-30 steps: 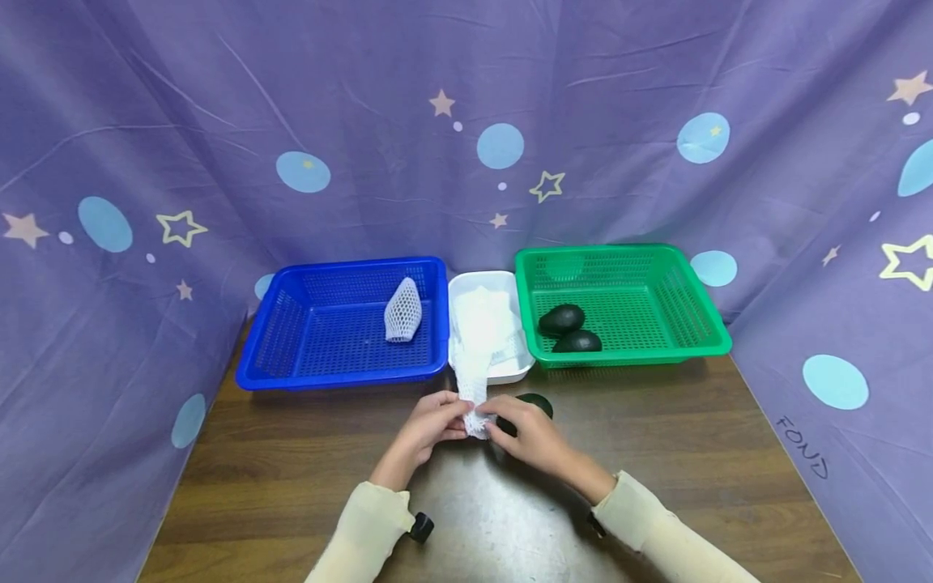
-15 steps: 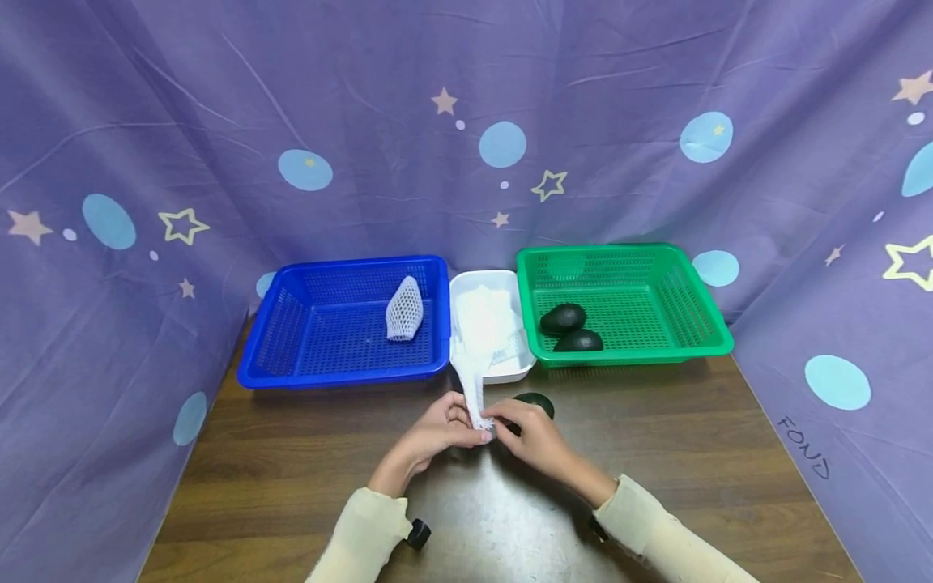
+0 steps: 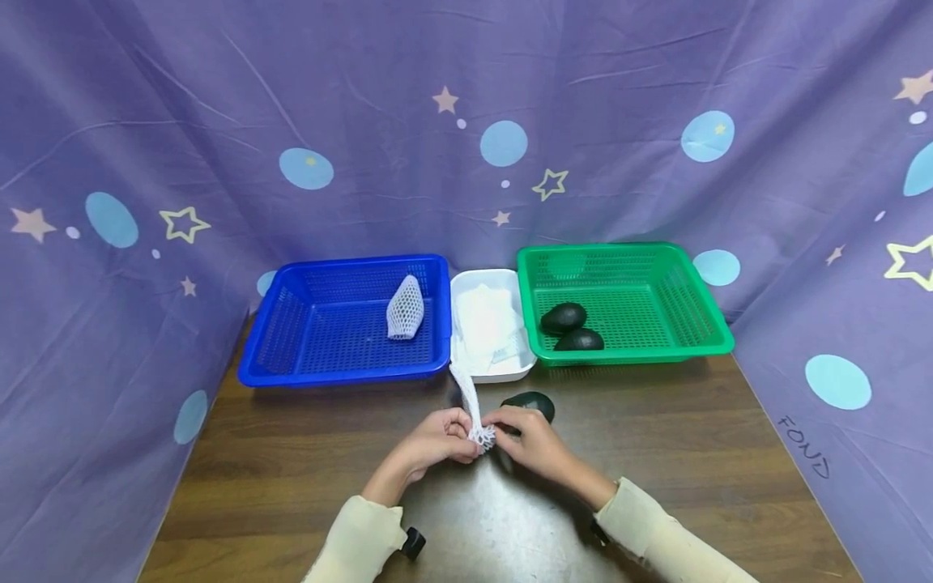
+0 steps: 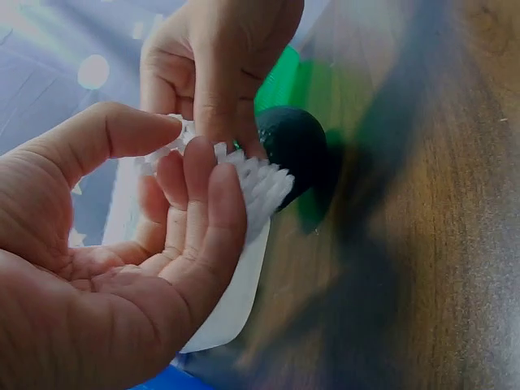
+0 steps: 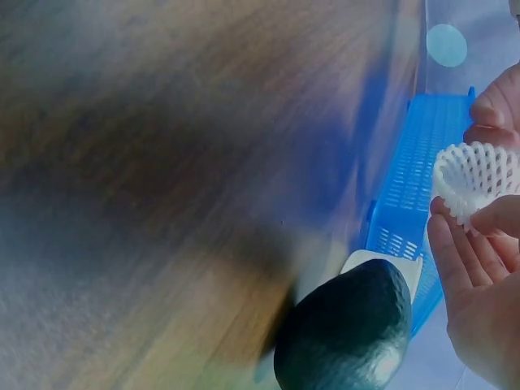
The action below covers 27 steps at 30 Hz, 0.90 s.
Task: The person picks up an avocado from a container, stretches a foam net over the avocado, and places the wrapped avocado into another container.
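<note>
A white foam net sleeve (image 3: 470, 393) hangs between both hands over the table, its end near me spread into an open ring in the right wrist view. My left hand (image 3: 433, 443) holds the sleeve's near end from the left, fingers curled up around it. From the other side my right hand (image 3: 538, 443) pinches the rim of the same foam net (image 5: 479, 175) between thumb and fingers. A dark avocado (image 3: 538, 402) lies on the table just beyond the right hand, which covers part of it; nothing shows inside the sleeve.
A white tray (image 3: 458, 279) with more white foam nets stands between a blue basket (image 3: 335, 379) and a green basket (image 3: 634, 354). One netted item (image 3: 405, 309) lies in the blue basket. Two avocados (image 3: 564, 318) sit in the green one. A purple curtain (image 3: 394, 202) rises behind.
The sleeve has been drawn towards me, off the tray's nets, and its near end has fanned out. The left hand's grip has shifted along it; the right hand stays nearly in place.
</note>
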Tool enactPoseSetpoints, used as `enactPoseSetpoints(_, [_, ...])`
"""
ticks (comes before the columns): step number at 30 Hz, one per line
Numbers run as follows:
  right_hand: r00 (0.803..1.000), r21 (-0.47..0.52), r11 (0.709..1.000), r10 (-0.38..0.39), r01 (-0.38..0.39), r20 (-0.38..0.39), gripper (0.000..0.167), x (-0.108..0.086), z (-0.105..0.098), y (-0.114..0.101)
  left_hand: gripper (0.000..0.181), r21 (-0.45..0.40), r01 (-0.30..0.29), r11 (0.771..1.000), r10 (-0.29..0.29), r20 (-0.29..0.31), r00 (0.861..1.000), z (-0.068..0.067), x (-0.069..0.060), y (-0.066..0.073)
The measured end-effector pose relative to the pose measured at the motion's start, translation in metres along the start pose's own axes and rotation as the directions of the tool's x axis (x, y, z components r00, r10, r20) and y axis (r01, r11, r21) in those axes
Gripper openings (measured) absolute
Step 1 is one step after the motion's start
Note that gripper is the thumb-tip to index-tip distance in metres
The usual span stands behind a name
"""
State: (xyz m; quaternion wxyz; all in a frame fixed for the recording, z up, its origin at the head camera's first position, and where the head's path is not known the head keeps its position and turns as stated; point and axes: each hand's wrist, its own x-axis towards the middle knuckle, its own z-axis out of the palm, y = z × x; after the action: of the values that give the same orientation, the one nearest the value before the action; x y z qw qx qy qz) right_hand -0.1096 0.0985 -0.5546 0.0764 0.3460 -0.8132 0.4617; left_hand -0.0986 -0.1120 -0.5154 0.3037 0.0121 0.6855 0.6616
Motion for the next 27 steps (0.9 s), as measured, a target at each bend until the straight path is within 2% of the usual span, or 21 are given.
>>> enactPoseSetpoints(5, [0.999,0.031,1.000,0.001,-0.002,0.035,0.023,-0.003,0.004,0.001,0.020,0.024,0.033,0.999,-0.032,-0.021,0.999,0.002,0.000,-0.002])
enactPoseSetpoints(11, [0.992,0.088,0.992,0.085,-0.094,0.097,0.026,-0.004,0.009,0.001,0.018,-0.012,0.053,0.999,-0.054,-0.103,0.993,0.001,0.006,-0.011])
enactPoseSetpoints(15, [0.985,0.071,0.985,0.149,-0.155,0.085,0.025,-0.004,0.012,0.001,0.018,-0.034,0.045,0.998,-0.050,-0.166,0.985,0.004,0.012,-0.017])
enactPoseSetpoints(18, [0.980,0.049,0.980,0.190,-0.193,0.060,0.020,-0.004,0.015,0.001,0.024,-0.026,0.031,0.999,-0.037,-0.242,0.970,0.008,0.015,-0.019])
enactPoseSetpoints(22, [0.974,0.032,0.973,0.226,-0.227,0.033,0.017,-0.004,0.016,0.000,0.034,0.029,-0.016,0.999,0.024,-0.325,0.945,0.014,0.018,-0.021])
enactPoseSetpoints(25, [0.972,0.024,0.971,0.236,-0.236,0.006,0.015,-0.002,0.016,0.000,0.031,0.071,-0.065,0.995,0.087,-0.366,0.926,0.017,0.020,-0.021])
enactPoseSetpoints(27, [0.971,0.013,0.971,0.238,-0.238,-0.022,0.014,-0.001,0.015,0.000,0.025,0.075,-0.086,0.994,0.108,-0.395,0.912,0.016,0.021,-0.019])
